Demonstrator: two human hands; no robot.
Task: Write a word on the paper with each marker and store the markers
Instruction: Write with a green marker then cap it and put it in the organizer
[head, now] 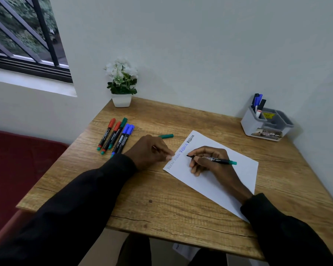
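A white sheet of paper (231, 169) lies tilted on the wooden table (161, 206). Several words run along its upper left edge in black, blue and paler ink. My right hand (208, 160) grips an uncapped marker (219, 160) with a green end, its tip on the paper just below the words. My left hand (152, 150) rests at the paper's left edge, fingertips pressing the sheet. A loose green cap (166, 136) lies just beyond my left hand. Several capped markers (115, 137), red, green and blue, lie side by side at the left.
A grey and white organiser (265, 123) stands at the back right with a few markers upright in one compartment. A small white pot of white flowers (122, 83) sits at the back left corner against the wall. A window is at upper left.
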